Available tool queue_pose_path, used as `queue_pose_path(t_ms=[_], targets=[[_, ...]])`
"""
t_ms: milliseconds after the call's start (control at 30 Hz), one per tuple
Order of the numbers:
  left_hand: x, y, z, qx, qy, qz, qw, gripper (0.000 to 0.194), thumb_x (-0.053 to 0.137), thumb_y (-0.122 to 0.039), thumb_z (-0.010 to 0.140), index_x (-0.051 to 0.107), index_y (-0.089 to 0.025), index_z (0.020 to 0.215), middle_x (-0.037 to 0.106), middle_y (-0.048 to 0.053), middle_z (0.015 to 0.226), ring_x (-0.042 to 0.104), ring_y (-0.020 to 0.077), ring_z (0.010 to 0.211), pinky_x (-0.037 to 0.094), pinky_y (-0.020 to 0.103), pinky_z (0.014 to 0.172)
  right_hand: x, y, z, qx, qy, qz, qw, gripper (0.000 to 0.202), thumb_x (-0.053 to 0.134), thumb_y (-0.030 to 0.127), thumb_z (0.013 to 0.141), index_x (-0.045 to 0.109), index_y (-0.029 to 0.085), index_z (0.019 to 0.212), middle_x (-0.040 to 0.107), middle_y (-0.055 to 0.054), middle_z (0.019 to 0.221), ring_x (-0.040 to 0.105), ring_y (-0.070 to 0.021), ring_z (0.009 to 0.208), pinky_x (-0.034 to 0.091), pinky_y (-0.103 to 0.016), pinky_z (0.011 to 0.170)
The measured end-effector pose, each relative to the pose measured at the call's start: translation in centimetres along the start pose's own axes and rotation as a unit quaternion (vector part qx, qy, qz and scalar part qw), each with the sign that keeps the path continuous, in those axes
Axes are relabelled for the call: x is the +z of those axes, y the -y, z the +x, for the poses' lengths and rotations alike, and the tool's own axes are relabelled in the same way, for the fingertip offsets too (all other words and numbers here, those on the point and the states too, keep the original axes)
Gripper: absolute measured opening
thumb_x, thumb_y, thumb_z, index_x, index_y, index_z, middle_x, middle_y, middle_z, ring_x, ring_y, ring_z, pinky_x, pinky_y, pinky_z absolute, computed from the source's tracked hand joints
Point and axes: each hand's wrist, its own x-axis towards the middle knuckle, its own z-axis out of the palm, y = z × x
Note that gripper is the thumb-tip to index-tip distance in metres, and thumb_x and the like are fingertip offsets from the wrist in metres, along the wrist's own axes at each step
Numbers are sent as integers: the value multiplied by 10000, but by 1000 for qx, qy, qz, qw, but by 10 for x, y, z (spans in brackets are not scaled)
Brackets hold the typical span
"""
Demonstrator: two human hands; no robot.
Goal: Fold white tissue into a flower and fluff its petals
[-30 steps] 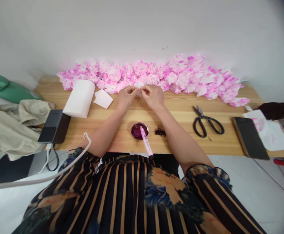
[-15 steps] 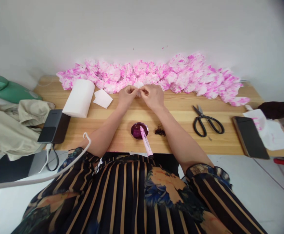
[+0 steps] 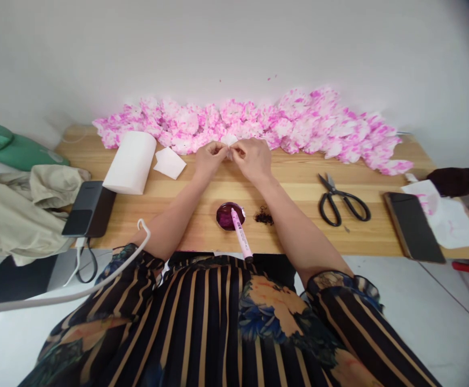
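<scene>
My left hand (image 3: pixel 210 158) and my right hand (image 3: pixel 253 159) meet at the middle of the table, their fingertips pinched together on a small white paper piece (image 3: pixel 230 141). Its lower part is hidden by the fingers. Just behind them lies a long heap of pink-and-white paper flowers (image 3: pixel 298 123) along the wall. Nearer my body stands a small dish of dark purple liquid (image 3: pixel 225 216), with a pink marker (image 3: pixel 242 236) leaning on its rim, tip inward. A little pile of dark thread-like bits (image 3: pixel 263 216) lies beside the dish, close to my right forearm.
To the left are a white paper roll (image 3: pixel 131 161), a folded paper piece (image 3: pixel 170 163), a black power bank (image 3: pixel 89 209) with cables and a beige cloth (image 3: pixel 20 209). Black-handled scissors (image 3: pixel 342 201), a phone (image 3: pixel 413 226) and pink-stained paper (image 3: pixel 454 220) lie on the right.
Both hands keep their pinch in nearly the same place; my right hand's fingers have shifted very slightly. Everything else stays where it was.
</scene>
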Motion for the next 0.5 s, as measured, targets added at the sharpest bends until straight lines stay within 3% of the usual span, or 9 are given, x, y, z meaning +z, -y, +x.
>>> queue_pose_path(t_ms=[500], targets=[[0, 0, 0, -4, -4, -9, 1000, 109, 648, -169, 809, 649, -179, 700, 673, -18, 698, 585, 107, 687, 475, 224, 710, 5, -9, 2, -3, -42, 58, 997, 249, 526, 276, 956, 746, 234, 849, 765, -35, 831, 649, -212, 810, 434, -356, 822]])
